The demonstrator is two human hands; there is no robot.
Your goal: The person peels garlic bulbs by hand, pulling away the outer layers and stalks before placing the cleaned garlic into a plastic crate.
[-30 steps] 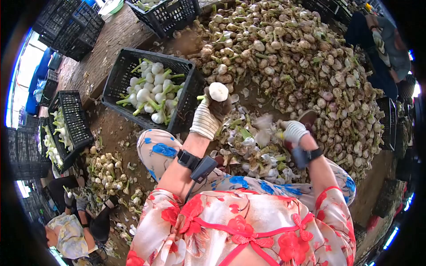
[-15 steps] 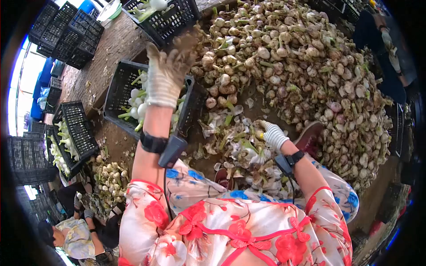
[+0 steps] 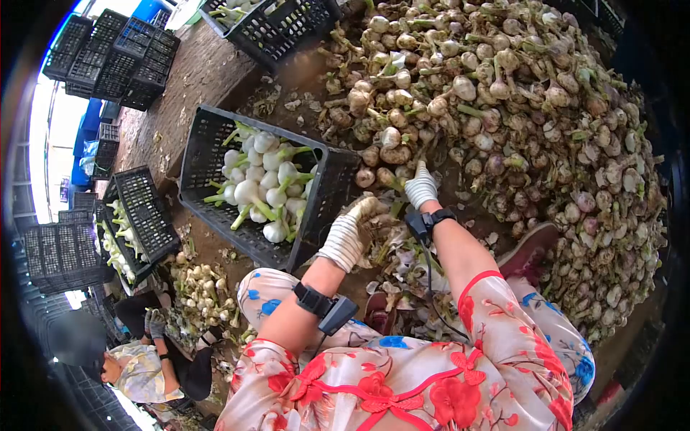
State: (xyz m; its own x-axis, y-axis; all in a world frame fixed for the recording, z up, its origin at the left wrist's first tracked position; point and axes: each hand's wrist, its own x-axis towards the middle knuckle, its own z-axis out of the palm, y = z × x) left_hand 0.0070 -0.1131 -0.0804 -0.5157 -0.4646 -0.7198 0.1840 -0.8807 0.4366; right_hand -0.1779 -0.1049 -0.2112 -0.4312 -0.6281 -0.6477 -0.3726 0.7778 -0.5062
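Observation:
My left hand point(image 3: 361, 224), in a striped, soiled white glove, is beside the near corner of a black plastic crate point(image 3: 203, 152). Its fingers are loosely curled and apart, with nothing visible in them. To its right my right hand point(image 3: 422, 187), gloved too, is closed, thumb up, at the near edge of the heap of garlic; what it holds is hidden. Unpeeled bulbs point(image 3: 394, 154) lie just beyond its fingers. Inside the crate are clean white garlic bulbs point(image 3: 248, 191) with short green stems. Below my hands lie peeled skins and trimmings point(image 3: 410, 262).
A large heap of dirty garlic point(image 3: 496, 93) fills the right side. Another black crate point(image 3: 277, 32) stands at the top, a filled one point(image 3: 147, 215) at left. Stacked crates point(image 3: 115, 61) stand at upper left. A co-worker point(image 3: 147, 366) sits at lower left near loose garlic.
My left hand has come down and right from over the crate, baring the white bulbs inside. My right hand has moved up to the heap's edge. The view has shifted slightly.

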